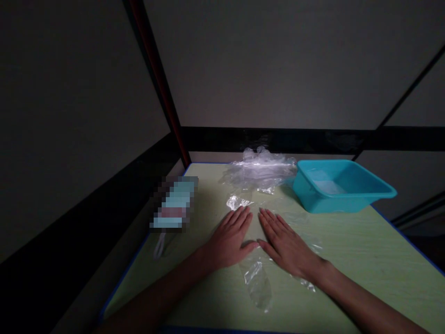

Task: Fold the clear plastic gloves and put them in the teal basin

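Observation:
A clear disposable plastic glove (257, 285) lies spread on the table, partly hidden beneath my hands. My left hand (231, 236) rests flat on it, palm down, with the fingers stretched out. On its right side my right hand (287, 243) lies flat too, fingers extended and pointing away from me. The two thumbs come close together over the plastic. Beyond the fingertips is a crumpled heap of similar clear plastic gloves (262, 169).
A turquoise plastic basin (333, 204) stands at the back right, with something whitish and flat inside. To the left lies a pixelated flat object (175, 204) with a pale strap loop (159, 246). The light green table (365, 250) has a blue edge; walls rise behind and left.

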`<action>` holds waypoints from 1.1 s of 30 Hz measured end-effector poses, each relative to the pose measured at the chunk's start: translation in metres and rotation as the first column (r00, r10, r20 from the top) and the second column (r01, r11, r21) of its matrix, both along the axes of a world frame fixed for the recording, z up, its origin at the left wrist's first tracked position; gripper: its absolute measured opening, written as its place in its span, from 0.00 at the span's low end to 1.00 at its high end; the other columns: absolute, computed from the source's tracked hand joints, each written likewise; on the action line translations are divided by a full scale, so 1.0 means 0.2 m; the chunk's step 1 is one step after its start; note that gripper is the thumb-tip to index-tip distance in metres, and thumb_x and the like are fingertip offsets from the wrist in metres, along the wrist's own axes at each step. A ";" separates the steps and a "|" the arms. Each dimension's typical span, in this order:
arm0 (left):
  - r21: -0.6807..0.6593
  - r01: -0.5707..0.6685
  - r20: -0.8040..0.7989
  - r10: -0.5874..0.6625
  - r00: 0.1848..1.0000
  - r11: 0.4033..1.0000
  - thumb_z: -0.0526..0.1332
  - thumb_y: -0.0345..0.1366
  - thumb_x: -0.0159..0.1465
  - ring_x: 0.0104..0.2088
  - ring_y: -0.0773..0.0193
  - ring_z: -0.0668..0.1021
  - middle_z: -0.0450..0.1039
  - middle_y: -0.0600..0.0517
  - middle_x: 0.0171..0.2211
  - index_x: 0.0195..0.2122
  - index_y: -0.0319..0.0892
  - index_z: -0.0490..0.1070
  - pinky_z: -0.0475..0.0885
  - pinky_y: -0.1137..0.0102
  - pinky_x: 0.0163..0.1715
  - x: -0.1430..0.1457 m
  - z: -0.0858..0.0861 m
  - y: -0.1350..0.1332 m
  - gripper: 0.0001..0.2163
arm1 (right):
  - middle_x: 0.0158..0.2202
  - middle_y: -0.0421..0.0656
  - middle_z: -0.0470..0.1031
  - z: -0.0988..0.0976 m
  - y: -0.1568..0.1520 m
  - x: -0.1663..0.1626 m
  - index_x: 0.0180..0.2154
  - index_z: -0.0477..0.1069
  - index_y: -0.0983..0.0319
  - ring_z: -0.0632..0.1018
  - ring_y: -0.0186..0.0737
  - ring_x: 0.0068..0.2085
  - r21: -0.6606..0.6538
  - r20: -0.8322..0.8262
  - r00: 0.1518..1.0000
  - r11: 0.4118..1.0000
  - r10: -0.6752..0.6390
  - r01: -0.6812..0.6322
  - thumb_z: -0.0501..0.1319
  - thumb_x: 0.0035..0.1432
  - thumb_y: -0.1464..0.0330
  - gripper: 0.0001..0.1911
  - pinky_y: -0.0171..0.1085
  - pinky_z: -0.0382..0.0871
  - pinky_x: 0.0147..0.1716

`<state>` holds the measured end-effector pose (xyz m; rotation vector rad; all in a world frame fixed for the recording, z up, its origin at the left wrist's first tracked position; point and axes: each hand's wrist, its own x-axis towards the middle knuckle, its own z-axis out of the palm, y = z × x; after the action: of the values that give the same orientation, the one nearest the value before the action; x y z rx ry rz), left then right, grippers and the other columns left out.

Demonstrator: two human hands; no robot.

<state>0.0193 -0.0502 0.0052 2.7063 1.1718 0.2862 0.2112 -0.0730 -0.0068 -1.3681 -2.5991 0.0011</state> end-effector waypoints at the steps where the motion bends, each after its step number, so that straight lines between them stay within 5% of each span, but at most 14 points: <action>1: 0.001 0.004 -0.013 -0.004 1.000 1.000 0.51 0.48 0.59 0.60 0.55 0.46 0.43 0.43 0.61 0.59 0.35 0.47 0.45 0.58 0.57 -0.01 0.00 0.00 0.31 | 0.60 0.55 0.46 0.00 0.00 0.00 0.59 0.45 0.72 0.48 0.46 0.60 -0.002 0.001 1.000 1.000 0.001 -0.001 0.43 0.60 0.57 0.32 0.47 0.49 0.56; 24: -0.127 -0.038 -0.166 0.017 0.986 0.991 0.54 0.60 0.49 0.60 0.50 0.40 0.35 0.43 0.62 0.60 0.38 0.42 0.40 0.55 0.56 -0.13 0.05 0.00 0.44 | 0.61 0.52 0.42 0.02 -0.05 -0.03 0.60 0.42 0.69 0.45 0.46 0.61 -0.065 -0.048 0.998 0.997 0.039 -0.042 0.43 0.58 0.51 0.37 0.49 0.46 0.57; 33: -0.146 -0.065 -0.229 0.030 0.973 0.987 0.55 0.59 0.48 0.60 0.51 0.39 0.32 0.45 0.62 0.60 0.39 0.40 0.38 0.55 0.56 -0.12 0.08 -0.02 0.45 | 0.60 0.53 0.44 0.02 0.19 0.18 0.59 0.46 0.73 0.48 0.43 0.60 -0.151 -0.073 0.992 0.984 -0.106 0.094 0.38 0.60 0.53 0.35 0.45 0.47 0.57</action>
<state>-0.0048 -0.0542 0.0208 2.6312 1.2619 -0.1068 0.2464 -0.0347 -0.0021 -1.5133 -2.5041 0.2335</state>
